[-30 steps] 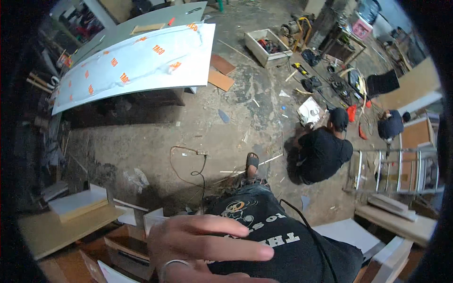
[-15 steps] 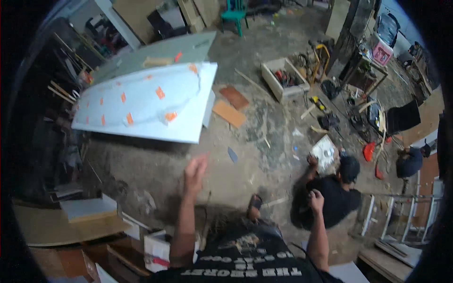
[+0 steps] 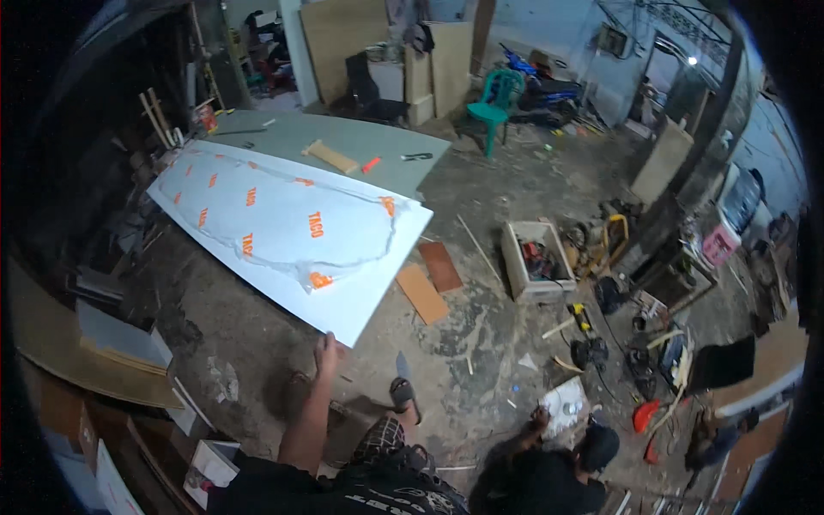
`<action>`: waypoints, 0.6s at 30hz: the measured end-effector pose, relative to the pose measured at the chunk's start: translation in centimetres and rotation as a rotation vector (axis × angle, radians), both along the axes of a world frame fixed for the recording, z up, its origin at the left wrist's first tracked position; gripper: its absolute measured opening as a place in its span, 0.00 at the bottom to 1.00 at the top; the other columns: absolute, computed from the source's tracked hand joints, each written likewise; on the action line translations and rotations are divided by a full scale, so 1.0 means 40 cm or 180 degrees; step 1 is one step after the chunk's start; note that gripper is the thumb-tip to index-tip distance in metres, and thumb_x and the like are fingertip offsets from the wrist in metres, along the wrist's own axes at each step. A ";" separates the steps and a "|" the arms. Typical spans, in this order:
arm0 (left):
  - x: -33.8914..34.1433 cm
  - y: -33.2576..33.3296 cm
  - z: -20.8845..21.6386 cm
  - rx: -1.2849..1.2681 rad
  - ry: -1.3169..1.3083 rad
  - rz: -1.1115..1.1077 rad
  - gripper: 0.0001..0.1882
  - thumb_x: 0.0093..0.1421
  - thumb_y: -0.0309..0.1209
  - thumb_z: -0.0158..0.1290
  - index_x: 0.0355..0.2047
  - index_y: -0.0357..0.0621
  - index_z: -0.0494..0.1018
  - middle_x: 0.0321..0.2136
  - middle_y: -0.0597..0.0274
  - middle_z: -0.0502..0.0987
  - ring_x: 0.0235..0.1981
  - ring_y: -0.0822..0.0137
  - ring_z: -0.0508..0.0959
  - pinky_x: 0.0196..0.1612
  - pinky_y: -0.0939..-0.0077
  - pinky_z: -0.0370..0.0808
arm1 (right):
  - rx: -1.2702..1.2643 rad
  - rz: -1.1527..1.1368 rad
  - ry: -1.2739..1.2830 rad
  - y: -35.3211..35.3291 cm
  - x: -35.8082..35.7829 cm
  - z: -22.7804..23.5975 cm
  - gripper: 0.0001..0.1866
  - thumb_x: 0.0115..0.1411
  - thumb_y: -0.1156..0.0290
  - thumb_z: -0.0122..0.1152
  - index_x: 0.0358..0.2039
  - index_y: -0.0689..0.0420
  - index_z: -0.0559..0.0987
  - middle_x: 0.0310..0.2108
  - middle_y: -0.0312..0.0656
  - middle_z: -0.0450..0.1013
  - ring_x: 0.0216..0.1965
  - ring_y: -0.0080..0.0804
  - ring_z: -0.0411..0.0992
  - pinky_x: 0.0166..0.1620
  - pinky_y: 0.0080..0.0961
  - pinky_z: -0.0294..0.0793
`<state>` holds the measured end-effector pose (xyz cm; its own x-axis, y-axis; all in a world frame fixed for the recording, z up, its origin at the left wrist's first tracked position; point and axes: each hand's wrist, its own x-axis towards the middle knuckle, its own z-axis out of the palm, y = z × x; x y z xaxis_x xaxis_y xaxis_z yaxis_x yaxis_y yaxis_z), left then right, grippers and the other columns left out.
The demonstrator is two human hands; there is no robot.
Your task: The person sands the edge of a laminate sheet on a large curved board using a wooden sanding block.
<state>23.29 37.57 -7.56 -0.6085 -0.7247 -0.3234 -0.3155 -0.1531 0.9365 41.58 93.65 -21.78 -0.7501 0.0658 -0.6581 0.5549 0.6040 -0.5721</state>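
A large white panel [image 3: 283,249] with orange printed marks and a loose strip of clear plastic film lies over a bigger grey-green board [image 3: 386,142]. At the panel's near corner is my left hand [image 3: 326,354], its fingers closed on the edge. My right hand is out of view. On the grey-green board, behind the panel, lie a light wooden block [image 3: 330,157], an orange-red tool [image 3: 371,165] and a dark-handled tool [image 3: 417,157].
Brown and orange boards [image 3: 422,293] lie on the floor beside the panel. A wooden box of tools [image 3: 536,262] stands farther right, near scattered power tools and cables. One co-worker [image 3: 558,472] crouches at lower right; another person [image 3: 719,442] is beyond. Cut panels [image 3: 124,339] are stacked at left.
My left hand has gone from empty air to the panel's near corner and closed on it. My right hand has left the view. The whole view has shifted.
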 end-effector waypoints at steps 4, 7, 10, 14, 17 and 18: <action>0.035 0.005 0.004 0.0266 0.0082 -0.0022 0.24 0.74 0.50 0.47 0.40 0.38 0.76 0.22 0.61 0.76 0.21 0.66 0.80 0.25 0.67 0.78 | 0.0078 0.0060 0.0080 0.007 -0.233 0.023 0.13 0.64 0.64 0.56 0.43 0.59 0.78 0.33 0.44 0.77 0.30 0.41 0.75 0.36 0.41 0.76; 0.079 -0.084 0.000 0.0679 0.0270 -0.1044 0.26 0.74 0.52 0.48 0.35 0.41 0.78 0.18 0.63 0.76 0.19 0.67 0.79 0.24 0.69 0.77 | 0.0075 0.0266 0.0200 -0.016 -0.371 0.031 0.15 0.65 0.62 0.56 0.46 0.59 0.78 0.34 0.45 0.77 0.31 0.42 0.75 0.36 0.41 0.77; 0.027 -0.077 0.061 0.0742 -0.0368 -0.0992 0.28 0.74 0.54 0.47 0.35 0.40 0.80 0.21 0.61 0.80 0.23 0.67 0.81 0.28 0.68 0.78 | 0.0185 0.0411 0.0565 0.013 -0.481 0.069 0.18 0.66 0.60 0.57 0.50 0.59 0.78 0.36 0.45 0.78 0.31 0.42 0.75 0.36 0.42 0.77; 0.045 -0.057 0.114 0.0542 0.0049 -0.1112 0.28 0.74 0.54 0.46 0.45 0.38 0.79 0.34 0.59 0.84 0.34 0.69 0.84 0.36 0.69 0.81 | -0.0582 -0.0546 0.0926 0.007 -0.767 0.142 0.21 0.68 0.59 0.56 0.54 0.59 0.77 0.38 0.45 0.78 0.32 0.41 0.77 0.34 0.39 0.78; 0.072 -0.074 0.091 0.0839 -0.0557 -0.1443 0.26 0.73 0.52 0.49 0.50 0.39 0.76 0.40 0.59 0.83 0.40 0.68 0.84 0.41 0.67 0.81 | -0.1278 -0.1172 0.0787 -0.142 -1.026 0.230 0.25 0.72 0.61 0.54 0.64 0.60 0.70 0.42 0.42 0.77 0.34 0.37 0.81 0.30 0.30 0.78; 0.052 -0.067 0.088 0.0823 -0.0659 -0.1424 0.24 0.73 0.51 0.51 0.50 0.39 0.76 0.40 0.58 0.83 0.39 0.67 0.84 0.41 0.67 0.81 | -0.1381 -0.0984 0.0876 -0.175 -1.072 0.241 0.24 0.72 0.62 0.55 0.63 0.60 0.71 0.41 0.42 0.77 0.33 0.36 0.81 0.30 0.28 0.77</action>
<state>25.36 34.88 -4.04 -0.7435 -0.2914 -0.6019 -0.5759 -0.1785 0.7978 -1.31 86.66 -12.12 -0.8857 0.0771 -0.4578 0.4641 0.1174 -0.8780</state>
